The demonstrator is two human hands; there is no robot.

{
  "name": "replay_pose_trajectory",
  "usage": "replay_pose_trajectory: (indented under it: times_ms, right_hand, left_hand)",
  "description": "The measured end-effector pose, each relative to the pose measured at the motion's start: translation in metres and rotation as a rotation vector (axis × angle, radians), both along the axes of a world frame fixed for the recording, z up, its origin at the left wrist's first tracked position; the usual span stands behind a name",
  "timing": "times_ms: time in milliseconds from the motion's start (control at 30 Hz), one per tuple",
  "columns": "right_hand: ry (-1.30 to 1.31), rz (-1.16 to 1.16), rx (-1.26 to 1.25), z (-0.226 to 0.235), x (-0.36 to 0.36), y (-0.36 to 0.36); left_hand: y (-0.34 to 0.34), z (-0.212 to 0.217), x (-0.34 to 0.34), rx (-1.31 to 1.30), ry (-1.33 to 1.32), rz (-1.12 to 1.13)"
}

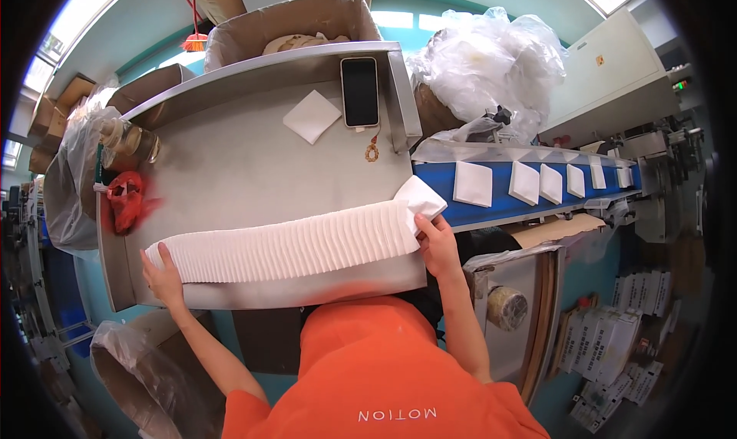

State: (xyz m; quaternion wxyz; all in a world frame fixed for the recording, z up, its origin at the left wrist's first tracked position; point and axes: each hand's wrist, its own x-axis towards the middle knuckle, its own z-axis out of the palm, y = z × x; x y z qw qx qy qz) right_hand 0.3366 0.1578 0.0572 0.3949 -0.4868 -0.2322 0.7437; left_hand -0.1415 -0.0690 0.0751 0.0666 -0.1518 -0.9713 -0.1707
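Note:
A long row of folded white paper napkins [284, 245] stands on edge, packed together, along the near side of a metal tray table [230, 155]. At the row's left end my left hand [163, 279] rests against the last napkins, thumb and fingers apart. My right hand [437, 247] is at the other end, thumb and fingers closed on a folded napkin [421, 196] that leans past the row toward the conveyor. Part of the right fingers is hidden behind the napkins. Farther back on the table lies a single folded napkin [312, 117].
A blue conveyor belt [491, 209] joins the table at the right, carrying several spaced napkins [473, 183]. A phone [360, 92] lies at the table's back right. A red plastic bag [127, 201] and a clear jar [129, 141] sit at its left edge. Behind stands a cardboard box [230, 44].

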Motion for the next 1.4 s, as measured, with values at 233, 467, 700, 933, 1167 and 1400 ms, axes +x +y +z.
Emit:
replay_pose_trajectory:
  times_ms: [233,467,700,933,1167,1400]
  right_hand:
    - [-0.308,0.156,0.084,-0.01,0.003,-0.005]
    - [0.066,0.138,-0.222,0.017,-0.017,-0.008]
    - [0.009,-0.109,-0.158,0.01,0.021,-0.003]
    - [-0.698,0.149,0.446,0.038,0.031,0.015]
    - [-0.345,0.467,0.235,0.038,0.006,0.01]
    - [-0.029,0.077,-0.155,0.003,0.02,-0.012]
  left_hand:
    - [0.003,-0.008,-0.001,0.011,0.024,-0.017]
    - [0.003,-0.004,0.005,-0.002,0.019,0.016]
    - [0.009,-0.002,0.011,0.064,0.052,-0.094]
    - [0.017,0.004,0.02,0.066,0.043,-0.131]
    - [0.019,0.004,0.02,0.063,0.03,-0.119]
    - [0.018,0.003,0.022,0.055,0.045,-0.126]
